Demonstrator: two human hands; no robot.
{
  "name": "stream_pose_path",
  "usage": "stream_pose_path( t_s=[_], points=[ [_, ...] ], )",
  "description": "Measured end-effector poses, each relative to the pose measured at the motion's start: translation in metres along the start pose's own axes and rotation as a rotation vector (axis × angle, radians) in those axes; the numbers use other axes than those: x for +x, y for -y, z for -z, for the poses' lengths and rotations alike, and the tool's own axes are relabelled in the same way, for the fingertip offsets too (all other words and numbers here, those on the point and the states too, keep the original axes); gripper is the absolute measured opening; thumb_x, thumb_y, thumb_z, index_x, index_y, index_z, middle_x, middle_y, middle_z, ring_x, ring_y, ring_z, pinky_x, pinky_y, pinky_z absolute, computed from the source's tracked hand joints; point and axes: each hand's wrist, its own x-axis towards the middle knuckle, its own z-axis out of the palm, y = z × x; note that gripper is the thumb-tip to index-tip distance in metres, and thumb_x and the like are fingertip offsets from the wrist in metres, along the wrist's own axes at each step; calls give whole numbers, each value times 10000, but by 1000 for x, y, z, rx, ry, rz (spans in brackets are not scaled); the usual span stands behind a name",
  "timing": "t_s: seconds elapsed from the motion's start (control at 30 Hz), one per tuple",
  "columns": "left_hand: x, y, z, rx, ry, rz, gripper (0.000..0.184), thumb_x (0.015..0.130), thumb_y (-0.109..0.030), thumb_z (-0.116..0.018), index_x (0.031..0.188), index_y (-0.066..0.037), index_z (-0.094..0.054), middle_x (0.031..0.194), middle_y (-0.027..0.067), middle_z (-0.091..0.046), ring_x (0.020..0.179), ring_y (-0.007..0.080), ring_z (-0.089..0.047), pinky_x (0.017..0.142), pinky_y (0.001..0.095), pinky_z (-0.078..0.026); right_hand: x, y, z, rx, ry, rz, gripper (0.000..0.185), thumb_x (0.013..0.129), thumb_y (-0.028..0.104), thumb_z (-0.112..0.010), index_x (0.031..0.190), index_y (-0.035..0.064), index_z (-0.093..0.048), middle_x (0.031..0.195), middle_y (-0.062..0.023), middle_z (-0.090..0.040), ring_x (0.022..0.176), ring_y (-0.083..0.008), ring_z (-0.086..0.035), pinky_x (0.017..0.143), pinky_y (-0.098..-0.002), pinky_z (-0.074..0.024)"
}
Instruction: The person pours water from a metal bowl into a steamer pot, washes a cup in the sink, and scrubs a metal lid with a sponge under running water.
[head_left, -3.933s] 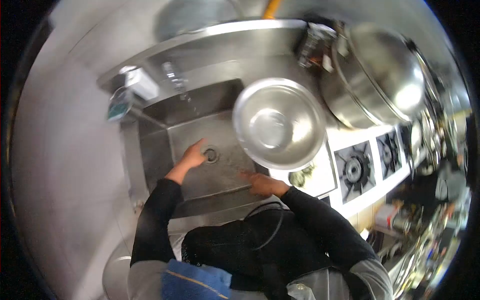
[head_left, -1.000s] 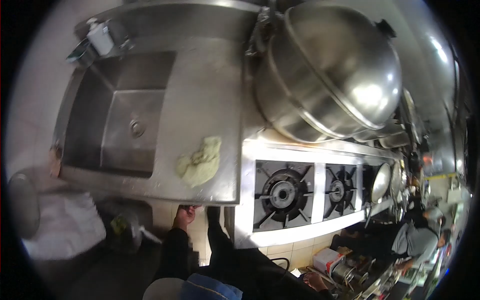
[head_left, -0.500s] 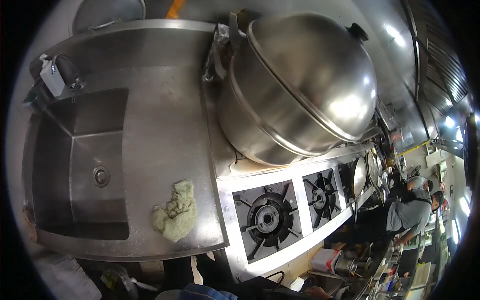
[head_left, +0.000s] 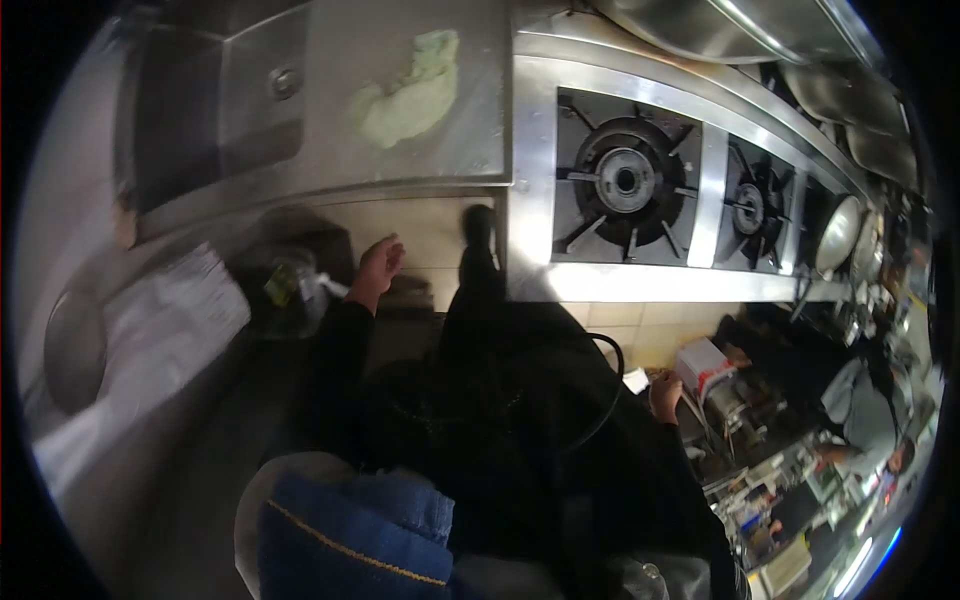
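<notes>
My left hand (head_left: 380, 268) is held out over the tiled floor, below the front edge of the steel counter (head_left: 330, 165). Its fingers look loosely curled and blurred, and nothing can be made out in them. On the right, my right hand (head_left: 665, 396) is beside a red and white box (head_left: 704, 366); its fingers are bent and small in view, so their grip is unclear. A crumpled pale green cloth (head_left: 412, 95) lies on the counter between the sink (head_left: 180, 110) and the stove (head_left: 533, 200).
Two black burners (head_left: 626, 178) are set in the stove. Large steel pots (head_left: 700, 25) stand behind it. White sacking (head_left: 170, 330) and a clear bag (head_left: 285, 290) are at lower left. A person in a grey shirt (head_left: 862, 410) is at the far right.
The view has turned from the sink towards the floor and stove. Both hands have left the sink, and the steel bowl is out of view. My left hand has come back into view.
</notes>
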Motion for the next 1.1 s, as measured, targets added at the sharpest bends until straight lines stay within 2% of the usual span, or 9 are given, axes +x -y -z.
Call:
stream_pose_path(
  t_s=[0.1, 0.13, 0.23, 0.33, 0.57, 0.7, 0.83, 0.9, 1.1],
  points=[
    [-96, 5, 20, 545, -72, 16, 264, 838, -297, -696, 1007, -107, -625, 910, -11, -599, 854, 135, -572, 678, 249, -425, 30, 12, -2, 25, 90, 72, 98, 695, 82, -653, 666, 28, -577, 588, -187, -583, 552, -374, -596, 546, -447, -482],
    [-131, -4, 8, 539, -108, -13, 264, 838, -297, -696, 1007, -107, -625, 910, -11, -599, 854, 135, -572, 678, 249, -425, 42, 14, -5, 64, 333, -153, 130, 714, 58, -641, 837, 19, -636, 742, -194, -656, 687, -305, -653, 619, -422, -503],
    [-190, -21, -14, 1084, 263, -17, 353, 809, -253, -710, 1120, -90, -675, 1016, 14, -652, 915, 133, -567, 777, 299, -442, 55, 16, -20, 361, 413, 215, 469, 716, 28, -636, 1180, 25, -574, 1096, -215, -641, 894, -251, -652, 769, -397, -501],
    [-270, -37, -80, 1151, 561, 41, 340, 821, -224, -697, 1129, -81, -670, 1082, 44, -666, 939, 151, -578, 810, 300, -441, 69, 15, -27, 770, 895, -145, 696, 790, 34, -649, 1417, 60, -347, 1404, -217, -431, 1024, -251, -612, 877, -371, -456],
    [-385, 14, -155, 1650, 1017, 148, 454, 872, -254, -650, 1206, 40, -565, 1142, 140, -653, 998, 151, -562, 881, 325, -444, 110, -18, -30, 728, 546, 52, 396, 816, 74, -662, 1196, 3, -577, 1066, -115, -621, 918, -208, -590, 828, -328, -467],
    [-423, 37, -181, 1520, 899, -233, 471, 835, -225, -687, 1214, 25, -563, 1211, 159, -622, 1020, 194, -574, 900, 346, -440, 107, -5, 14, 687, 339, 103, 261, 821, 68, -659, 1066, -16, -624, 921, -69, -630, 842, -156, -576, 770, -291, -467],
    [-447, 46, -212, 1400, 818, -305, 544, 840, -268, -679, 1290, 0, -535, 1356, 200, -497, 1193, 311, -504, 990, 377, -393, 101, 16, 51, 804, 227, 303, 184, 842, 16, -653, 1022, -3, -618, 864, -23, -613, 757, -86, -532, 684, -227, -444],
    [-436, 49, -215, 1299, 1024, -390, 459, 712, -105, -735, 1139, -3, -599, 1086, 71, -576, 923, 162, -500, 794, 302, -420, 83, 55, 93, 992, 335, 371, 253, 838, -12, -670, 1083, 24, -618, 850, -9, -605, 726, -59, -494, 681, -208, -432],
    [-451, 33, -261, 1394, 993, -299, 420, 692, -69, -735, 1089, -8, -611, 1109, 53, -530, 926, 149, -474, 806, 266, -393, 28, 173, 219, 1016, 704, 814, 559, 748, -133, -663, 1268, 46, -562, 1078, -34, -628, 740, -81, -437, 719, -218, -431]
  ],
)
